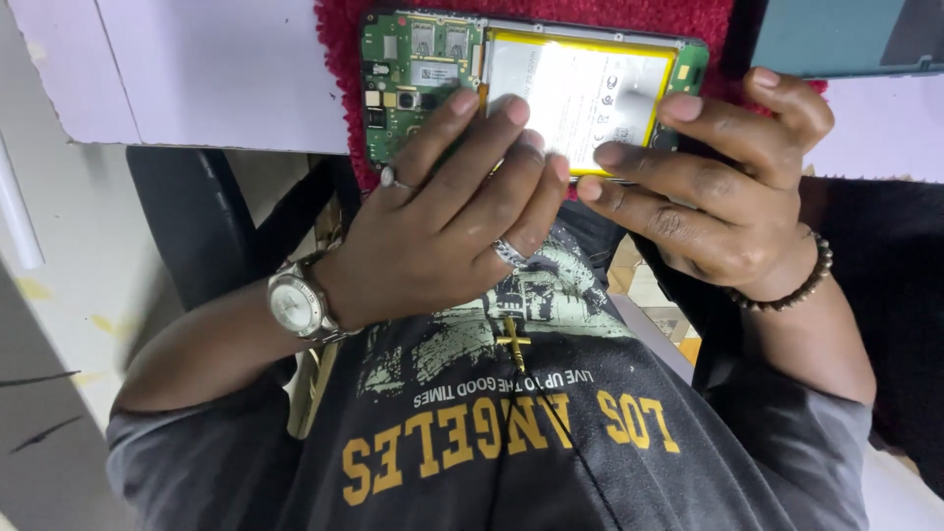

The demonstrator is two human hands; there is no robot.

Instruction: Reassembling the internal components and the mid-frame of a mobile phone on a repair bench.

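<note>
An opened phone (531, 84), its back cover off, lies on a red fuzzy cloth (629, 15) at the edge of the pale worktop (216, 69). A green circuit board (408, 79) fills one end of it, and a flat silver battery with a yellow border (590, 88) fills the rest. The left hand (442, 236), wearing rings and a wristwatch (295, 303), rests its fingertips on the board and the battery's near edge; its grip is loose, fingers spread rather than closed. The right hand (718, 187), with a beaded bracelet (796, 285), curls around the phone's other end, seemingly pinching its edge, though the contact is partly hidden. A teal object (846, 34) lies just beyond the cloth.
</note>
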